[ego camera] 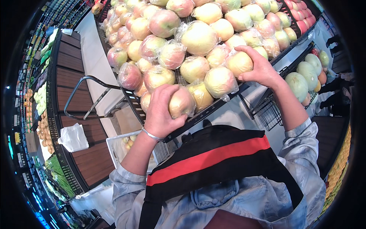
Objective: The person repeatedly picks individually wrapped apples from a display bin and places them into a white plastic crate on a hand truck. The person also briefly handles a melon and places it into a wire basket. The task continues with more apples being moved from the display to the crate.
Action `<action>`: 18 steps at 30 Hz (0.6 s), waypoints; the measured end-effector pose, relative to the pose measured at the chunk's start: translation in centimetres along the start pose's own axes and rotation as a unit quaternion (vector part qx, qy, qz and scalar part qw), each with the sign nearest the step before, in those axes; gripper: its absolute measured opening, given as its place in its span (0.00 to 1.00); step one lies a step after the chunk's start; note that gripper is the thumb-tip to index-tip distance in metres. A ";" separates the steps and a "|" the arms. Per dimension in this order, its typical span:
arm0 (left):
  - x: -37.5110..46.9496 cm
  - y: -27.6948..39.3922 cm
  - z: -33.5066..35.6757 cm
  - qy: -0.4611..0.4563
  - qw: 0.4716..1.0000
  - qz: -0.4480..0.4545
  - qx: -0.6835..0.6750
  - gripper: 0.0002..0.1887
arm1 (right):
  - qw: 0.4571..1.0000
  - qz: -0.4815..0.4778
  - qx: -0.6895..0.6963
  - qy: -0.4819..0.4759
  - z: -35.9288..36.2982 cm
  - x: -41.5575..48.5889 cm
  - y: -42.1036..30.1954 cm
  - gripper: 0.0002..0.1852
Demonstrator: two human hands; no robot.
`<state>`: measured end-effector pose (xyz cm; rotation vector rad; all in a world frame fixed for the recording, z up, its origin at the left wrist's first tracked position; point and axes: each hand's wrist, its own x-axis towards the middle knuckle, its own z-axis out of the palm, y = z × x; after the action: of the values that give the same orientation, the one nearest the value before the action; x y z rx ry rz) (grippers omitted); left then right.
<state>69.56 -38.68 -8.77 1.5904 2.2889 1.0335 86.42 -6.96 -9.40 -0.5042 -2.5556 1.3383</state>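
Observation:
Before me slopes a black plastic display bin (183, 126) heaped with yellow-pink apples, many wrapped in clear plastic film. My left hand (161, 114) grips a wrapped apple (182, 101) at the bin's front left corner, its thumb under the near side. Over at the front right, my right hand (258, 70) is closed around another apple (239, 63), fingers over the top and thumb at its lower edge. A wrapped apple (219, 81) and a yellower one (200, 96) lie between my two hands. Both held apples still sit among the others.
A white crate (110, 150) holding some fruit stands low at the left, below a bent metal rail (68, 100). Pale melons (296, 83) fill a display at the right, above a wire basket (268, 111). A brown slatted stand (73, 97) bears a white plastic bag (73, 137).

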 end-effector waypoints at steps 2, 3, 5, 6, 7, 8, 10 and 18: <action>-0.5 0.2 -0.5 -0.034 0.998 0.031 0.036 0.41 | 1.000 0.003 -0.014 -0.008 -0.3 -0.2 0.0 0.44; -0.6 0.3 -0.8 -0.051 0.996 0.049 0.056 0.42 | 1.000 0.003 -0.021 -0.009 -0.5 -0.2 0.1 0.44; -1.1 0.7 -1.3 -0.084 0.995 0.050 0.004 0.40 | 1.000 0.008 -0.001 -0.013 -0.4 0.0 -0.1 0.43; -1.2 0.7 -1.2 -0.081 0.996 0.046 0.007 0.40 | 1.000 0.010 0.004 -0.014 -0.6 0.0 -0.4 0.43; -1.3 0.7 -1.2 -0.078 0.996 0.042 0.011 0.40 | 1.000 0.011 0.010 -0.016 -0.5 0.0 -0.5 0.43; -1.5 0.7 -1.0 -0.066 0.997 0.035 0.009 0.42 | 1.000 0.015 0.004 -0.015 -0.3 -0.1 -0.4 0.45; -1.7 1.1 -0.6 -0.039 0.999 0.025 0.010 0.44 | 1.000 -0.001 0.005 0.003 -0.1 -0.3 -0.3 0.46; -4.8 1.0 -1.3 0.062 0.998 -0.005 -0.020 0.45 | 0.982 0.039 0.077 0.168 0.0 -2.0 -1.1 0.41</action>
<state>71.69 -43.30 -8.38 1.5381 2.3358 1.1983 88.04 -8.37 -8.53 -0.7369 -2.1629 1.3340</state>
